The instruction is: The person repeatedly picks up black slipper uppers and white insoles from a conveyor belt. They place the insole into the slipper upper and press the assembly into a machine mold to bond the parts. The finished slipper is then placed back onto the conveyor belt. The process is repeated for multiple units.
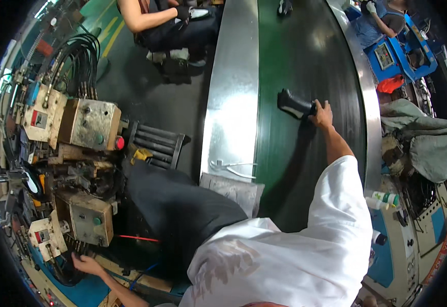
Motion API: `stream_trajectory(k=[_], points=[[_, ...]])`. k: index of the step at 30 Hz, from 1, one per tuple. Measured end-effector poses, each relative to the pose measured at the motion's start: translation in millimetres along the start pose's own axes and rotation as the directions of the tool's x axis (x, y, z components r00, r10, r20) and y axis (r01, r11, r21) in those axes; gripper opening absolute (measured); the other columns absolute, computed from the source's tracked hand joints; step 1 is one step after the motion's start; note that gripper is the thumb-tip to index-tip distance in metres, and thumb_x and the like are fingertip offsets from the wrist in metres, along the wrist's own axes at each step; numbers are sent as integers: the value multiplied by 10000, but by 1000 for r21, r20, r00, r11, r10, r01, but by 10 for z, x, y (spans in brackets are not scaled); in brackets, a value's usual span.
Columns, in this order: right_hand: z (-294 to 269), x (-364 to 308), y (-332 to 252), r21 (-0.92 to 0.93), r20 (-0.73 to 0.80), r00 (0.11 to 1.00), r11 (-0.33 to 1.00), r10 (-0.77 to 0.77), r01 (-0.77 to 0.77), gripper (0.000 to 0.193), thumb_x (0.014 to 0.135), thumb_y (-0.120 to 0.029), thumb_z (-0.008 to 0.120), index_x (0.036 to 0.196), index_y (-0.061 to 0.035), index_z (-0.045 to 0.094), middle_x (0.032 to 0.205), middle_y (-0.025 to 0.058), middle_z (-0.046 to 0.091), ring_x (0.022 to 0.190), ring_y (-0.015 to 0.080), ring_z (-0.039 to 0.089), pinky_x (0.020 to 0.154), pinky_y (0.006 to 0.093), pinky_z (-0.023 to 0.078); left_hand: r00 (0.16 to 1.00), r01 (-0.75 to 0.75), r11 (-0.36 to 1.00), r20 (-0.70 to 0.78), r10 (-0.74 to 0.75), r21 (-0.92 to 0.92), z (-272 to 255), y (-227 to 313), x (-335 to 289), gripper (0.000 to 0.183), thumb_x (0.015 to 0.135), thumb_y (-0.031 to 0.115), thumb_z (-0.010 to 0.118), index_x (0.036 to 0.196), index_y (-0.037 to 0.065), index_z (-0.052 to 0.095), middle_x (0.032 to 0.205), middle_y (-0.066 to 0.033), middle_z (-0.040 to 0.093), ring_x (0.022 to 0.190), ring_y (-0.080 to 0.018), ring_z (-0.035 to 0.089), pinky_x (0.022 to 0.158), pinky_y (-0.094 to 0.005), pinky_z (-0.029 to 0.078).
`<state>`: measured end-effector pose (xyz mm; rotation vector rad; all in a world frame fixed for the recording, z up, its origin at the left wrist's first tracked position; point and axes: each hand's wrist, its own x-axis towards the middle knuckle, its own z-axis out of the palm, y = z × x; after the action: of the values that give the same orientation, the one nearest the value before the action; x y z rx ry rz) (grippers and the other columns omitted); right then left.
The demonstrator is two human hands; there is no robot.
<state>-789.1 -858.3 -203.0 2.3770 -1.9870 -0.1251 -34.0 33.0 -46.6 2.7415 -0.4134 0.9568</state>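
Dark conveyor belt [331, 66] is stretching away between bright metal edges [231, 92]. On it, near the middle, a black shoe [292, 104] is lying, and the right hand [322, 115] appears to be pinching its right end between thumb and fingers. Should that narrow hold be slipping, or the belt be running, the shoe could be twisting loose. Farther out, the left hand [86, 263] is hanging beside the lower machine [88, 220]; whether it is gripping anything, I cannot tell. Fingers could be getting caught there if parts are moving while the eyes are following the shoe
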Motion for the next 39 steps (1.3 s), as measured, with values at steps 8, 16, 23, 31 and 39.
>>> stream_trajectory(k=[8,16,23,31,39], points=[[-84,-227,-441,198,383,922,969,60,-145,1006,798,-639,837,1630,-246,431,1490,245,579,1395,436,536,1155,528,456,890,228,782,450,73,-579,696,2011,-970,384,1013,-27,504,1373,-27,636,1329,-182,657,1234,-313,647,1069,-411,498],[597,-1598,-757,870,237,958,405,159,-283,938,774,-169,818,1600,-10,403,1203,155,711,1082,272,695,967,377,551,811,306,472,486,327,-827,696,3938,-1347,250,1038,-5,574,1252,-21,703,1152,-135,718,1073,-247,710,982,-349,554],[-946,-2428,-1835,900,385,906,288,-178,-326,885,796,-106,790,1589,29,420,1279,163,666,1072,227,672,944,350,543,437,835,100,761,479,-542,431,5145,-1434,426,1068,117,584,1482,20,579,1390,-202,656,1296,-264,638,1070,-387,516],[-1689,-3337,-3655,741,500,547,4,-671,-672,798,938,-260,784,1578,-10,378,1355,204,603,1205,278,650,1008,407,575,354,878,-453,847,396,-155,346,5009,-895,494,1148,409,435,1421,42,620,1384,-103,649,1270,-195,604,1120,-334,466],[-1795,-3627,-4576,961,270,309,238,-912,-140,984,879,-225,857,1643,51,303,1569,239,511,1424,295,532,1185,400,424,879,476,17,477,16,-879,-144,3396,-725,447,1094,330,619,1406,13,665,1208,-38,725,1077,-132,642,990,-286,483]])
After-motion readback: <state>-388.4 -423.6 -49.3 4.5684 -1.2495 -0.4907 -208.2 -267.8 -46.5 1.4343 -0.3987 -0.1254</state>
